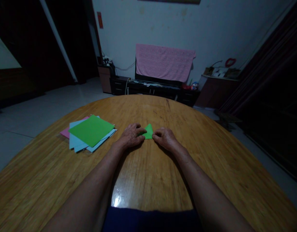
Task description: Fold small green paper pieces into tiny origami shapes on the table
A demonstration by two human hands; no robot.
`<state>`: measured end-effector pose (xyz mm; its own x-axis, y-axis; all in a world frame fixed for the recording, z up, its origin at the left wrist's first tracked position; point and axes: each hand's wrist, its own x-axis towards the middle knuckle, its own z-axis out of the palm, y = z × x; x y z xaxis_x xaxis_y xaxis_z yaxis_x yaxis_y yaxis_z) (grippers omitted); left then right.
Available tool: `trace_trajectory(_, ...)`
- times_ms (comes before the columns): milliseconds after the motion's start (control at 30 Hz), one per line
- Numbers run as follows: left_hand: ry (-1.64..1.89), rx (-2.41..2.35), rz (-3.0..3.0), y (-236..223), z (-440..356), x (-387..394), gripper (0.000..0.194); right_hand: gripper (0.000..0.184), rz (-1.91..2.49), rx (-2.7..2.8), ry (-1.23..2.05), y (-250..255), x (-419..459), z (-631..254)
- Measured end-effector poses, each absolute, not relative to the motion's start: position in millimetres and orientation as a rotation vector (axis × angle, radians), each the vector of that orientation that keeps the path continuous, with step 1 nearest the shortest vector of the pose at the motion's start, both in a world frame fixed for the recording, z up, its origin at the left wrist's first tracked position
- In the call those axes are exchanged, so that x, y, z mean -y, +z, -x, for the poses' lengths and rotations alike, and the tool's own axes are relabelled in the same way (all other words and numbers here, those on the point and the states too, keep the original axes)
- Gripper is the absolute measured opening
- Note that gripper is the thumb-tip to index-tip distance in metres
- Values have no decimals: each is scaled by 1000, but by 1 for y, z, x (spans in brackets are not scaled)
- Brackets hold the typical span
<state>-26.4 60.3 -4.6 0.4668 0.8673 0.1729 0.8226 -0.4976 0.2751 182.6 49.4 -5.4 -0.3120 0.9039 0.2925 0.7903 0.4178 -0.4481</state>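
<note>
A small piece of green paper (148,131), folded to a point at its far side, lies on the wooden table between my hands. My left hand (133,135) rests over its left part with the fingers apart, the fingertips touching the paper. At the paper's right edge, my right hand (164,138) is closed, thumb and fingertips pinching the corner. The fingers cover both side corners, so the full outline of the folded piece is hidden.
Left of my hands lies a fanned stack of square paper sheets, a green sheet (92,130) on top of light blue sheets (75,140) and a pink one (65,132). The round wooden table (148,180) curves away toward a low cabinet (163,91) with a cloth-covered screen (164,62).
</note>
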Motion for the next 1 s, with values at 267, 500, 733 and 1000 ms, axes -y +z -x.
trace_trajectory(267, 440, -1506, -2536, -3, 26, -59, 36, 16, 1452, 2192, 279, -4, -47, -183)
trace_trajectory(500, 459, -1499, -2539, -2, 25, -59, 37, 17, 1444, 2220, 294, 0, -46, -184)
trace_trajectory(733, 464, -1499, -2532, -5, 26, -60, 36, 22, 1393, 2077, 522, -4, -53, -195)
trace_trajectory(1000, 460, -1495, -2536, -4, 26, -60, 35, 19, 1429, 2140, 475, -1, -50, -192)
